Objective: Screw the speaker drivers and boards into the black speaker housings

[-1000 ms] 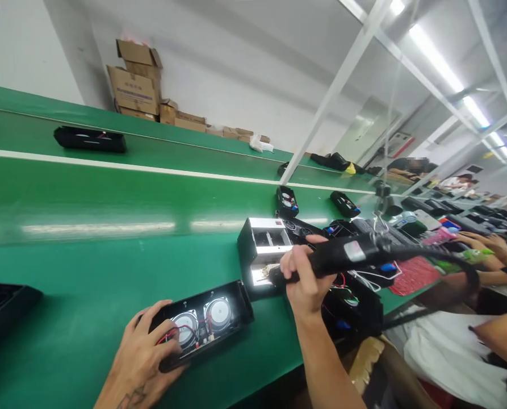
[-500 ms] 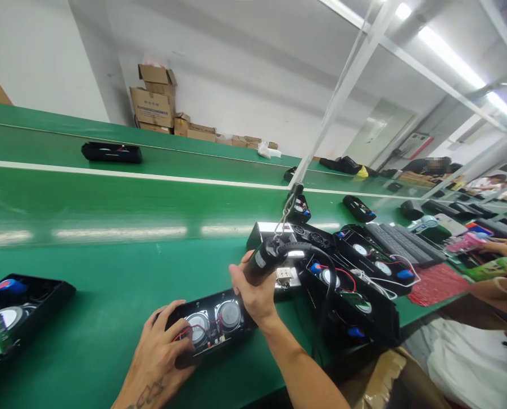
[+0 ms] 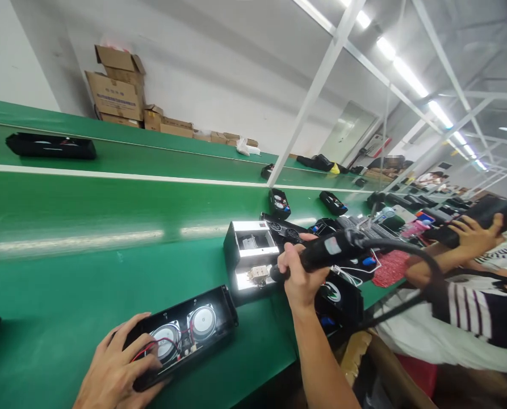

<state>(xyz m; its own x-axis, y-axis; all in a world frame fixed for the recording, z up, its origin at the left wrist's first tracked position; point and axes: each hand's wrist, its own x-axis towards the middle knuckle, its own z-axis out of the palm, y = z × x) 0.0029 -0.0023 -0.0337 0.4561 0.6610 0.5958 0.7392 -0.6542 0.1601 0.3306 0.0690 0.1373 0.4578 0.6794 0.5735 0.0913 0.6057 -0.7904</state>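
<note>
Green benchtop (image 3: 66, 301) is supporting the speaker housing (image 3: 185, 334); the left hand (image 3: 119, 363) is clasping its end, the right hand (image 3: 302, 284) is gripping a driver (image 3: 327, 253) near a silver-topped box (image 3: 256, 252). A slipping left hold could be tugging the red wires (image 3: 145, 345) loose.

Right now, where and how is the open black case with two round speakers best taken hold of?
Probably by its outer walls at the left end, coming from the left, where the left hand grips: the case lies open side up, exposing two speakers and red wires inside.
</note>
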